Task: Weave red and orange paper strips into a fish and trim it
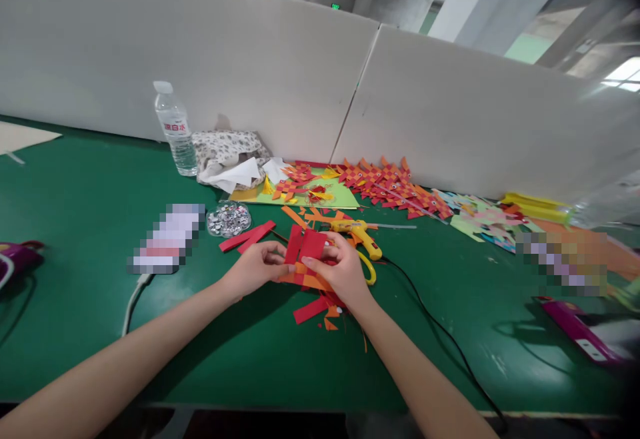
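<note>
A weave (313, 247) of red and orange strips is held over the green table (200, 366) by 2 hands. Its left side is pinched between thumb and fingers of the left hand (256, 269); its right side is grasped by the right hand (347, 272), thumb laid across the front. Whether the table is touched by the weave cannot be told. Loose strips (247, 236) are placed near the left hand. A glue gun (363, 234) is laid just beyond the right hand. Scraps (320, 310) are scattered nearer the table's front edge.
</note>
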A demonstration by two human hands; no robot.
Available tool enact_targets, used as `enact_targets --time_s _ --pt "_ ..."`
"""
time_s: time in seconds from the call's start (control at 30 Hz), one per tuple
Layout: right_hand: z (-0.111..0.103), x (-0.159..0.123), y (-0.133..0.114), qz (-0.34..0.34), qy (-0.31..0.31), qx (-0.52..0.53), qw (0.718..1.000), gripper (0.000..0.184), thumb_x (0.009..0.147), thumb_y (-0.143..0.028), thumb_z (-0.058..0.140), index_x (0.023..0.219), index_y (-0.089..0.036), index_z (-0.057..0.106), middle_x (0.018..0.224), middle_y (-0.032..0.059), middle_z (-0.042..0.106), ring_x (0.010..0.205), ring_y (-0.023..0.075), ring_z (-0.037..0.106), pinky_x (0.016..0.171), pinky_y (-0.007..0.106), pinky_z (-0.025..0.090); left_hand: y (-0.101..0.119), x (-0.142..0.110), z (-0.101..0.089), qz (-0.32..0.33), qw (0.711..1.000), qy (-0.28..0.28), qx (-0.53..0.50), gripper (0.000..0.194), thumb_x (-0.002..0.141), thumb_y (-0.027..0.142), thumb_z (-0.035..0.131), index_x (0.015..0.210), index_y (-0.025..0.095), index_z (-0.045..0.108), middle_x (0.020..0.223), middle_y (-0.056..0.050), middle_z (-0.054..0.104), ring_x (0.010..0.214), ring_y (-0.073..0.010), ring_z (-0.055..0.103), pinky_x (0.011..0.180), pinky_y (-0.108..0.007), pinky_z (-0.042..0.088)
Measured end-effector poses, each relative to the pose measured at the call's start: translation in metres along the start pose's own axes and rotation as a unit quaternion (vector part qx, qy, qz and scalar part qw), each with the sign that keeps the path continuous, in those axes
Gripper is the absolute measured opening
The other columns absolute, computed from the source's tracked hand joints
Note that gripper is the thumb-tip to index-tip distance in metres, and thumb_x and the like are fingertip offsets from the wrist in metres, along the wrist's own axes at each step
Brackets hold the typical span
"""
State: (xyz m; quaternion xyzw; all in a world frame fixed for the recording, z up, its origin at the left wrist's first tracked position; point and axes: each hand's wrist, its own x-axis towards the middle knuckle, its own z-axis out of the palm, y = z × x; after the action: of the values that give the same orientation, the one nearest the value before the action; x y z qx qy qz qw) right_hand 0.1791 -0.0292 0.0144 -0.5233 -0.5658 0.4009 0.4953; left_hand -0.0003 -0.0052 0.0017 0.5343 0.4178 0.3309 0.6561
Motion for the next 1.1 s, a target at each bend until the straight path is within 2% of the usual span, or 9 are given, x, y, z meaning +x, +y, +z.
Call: enact_targets --time_s 0.17,0.43,0.57,0.73,0.9,1.0,1.1 --pt "0.001 0.001 0.0 0.027 -0.013 0.007 1.0 0.046 0.064 -0.029 0.075 0.103 -0.018 0.054 0.078 0.0056 0.072 0.072 0.0232 0.068 0.069 0.035 0.051 0.001 0.001 0.002 -0.005 1.0 -0.009 -0.01 0.032 0.06 0.033 0.076 0.075 0.017 0.053 0.058 0.005 0.062 0.051 -0.0094 0.058 0.053 -0.021 0.046" --pt "0.005 -0.001 -0.003 0.065 -0.019 0.015 0.998 0.045 0.067 -0.03 0.073 0.106 -0.021 0.052 0.078 0.0036 0.072 0.076 0.0235 0.068 0.074 0.038 0.051 -0.003 0.0 0.007 -0.012 0.999 -0.033 -0.017 0.041 0.067 0.034 0.071 0.101 0.016 0.057 0.084 -0.003 0.069 0.069 -0.0154 0.064 0.056 -0.024 0.049" --pt "0.0 -0.001 -0.005 0.04 -0.011 0.008 0.999 0.052 0.065 -0.031 0.075 0.109 -0.021 0.048 0.083 0.0035 0.07 0.079 0.0222 0.067 0.077 0.037 0.051 0.004 -0.002 0.007 0.002 0.999 -0.042 -0.026 0.033 0.068 0.034 0.07 0.095 0.016 0.063 0.087 -0.005 0.07 0.077 -0.0174 0.064 0.063 -0.025 0.049" --pt "-0.007 -0.002 -0.007 0.016 -0.015 -0.021 1.0 0.044 0.071 -0.028 0.069 0.11 -0.023 0.049 0.074 -0.0003 0.067 0.071 0.0187 0.065 0.068 0.032 0.05 0.01 -0.005 0.009 -0.02 0.999 -0.047 -0.017 0.034 0.069 0.037 0.069 0.097 0.019 0.066 0.086 -0.003 0.071 0.071 -0.015 0.063 0.06 -0.024 0.049" --pt "-0.001 -0.004 -0.009 0.02 -0.015 -0.037 0.999 0.04 0.071 -0.025 0.069 0.107 -0.023 0.052 0.069 -0.0023 0.066 0.069 0.017 0.063 0.068 0.03 0.049 0.005 -0.007 0.013 -0.039 0.998 -0.045 -0.01 0.033 0.068 0.039 0.069 0.093 0.017 0.066 0.08 -0.001 0.068 0.065 -0.0135 0.061 0.057 -0.023 0.049" --pt "0.003 -0.006 -0.01 0.02 -0.011 -0.035 0.999 0.041 0.07 -0.025 0.07 0.108 -0.023 0.053 0.074 -0.0011 0.067 0.073 0.0175 0.064 0.073 0.032 0.05 0.002 -0.007 0.014 -0.028 0.999 -0.033 0.005 0.028 0.068 0.039 0.07 0.08 0.014 0.065 0.065 0.002 0.062 0.054 -0.0102 0.055 0.053 -0.022 0.046" --pt "0.002 -0.006 -0.009 0.009 -0.031 -0.013 0.999 0.046 0.069 -0.026 0.071 0.11 -0.023 0.051 0.087 0.0025 0.069 0.082 0.019 0.065 0.077 0.033 0.05 0.003 -0.008 0.014 -0.015 1.0 -0.025 -0.011 0.03 0.068 0.041 0.069 0.08 0.015 0.064 0.068 0.001 0.063 0.057 -0.012 0.057 0.055 -0.024 0.048"
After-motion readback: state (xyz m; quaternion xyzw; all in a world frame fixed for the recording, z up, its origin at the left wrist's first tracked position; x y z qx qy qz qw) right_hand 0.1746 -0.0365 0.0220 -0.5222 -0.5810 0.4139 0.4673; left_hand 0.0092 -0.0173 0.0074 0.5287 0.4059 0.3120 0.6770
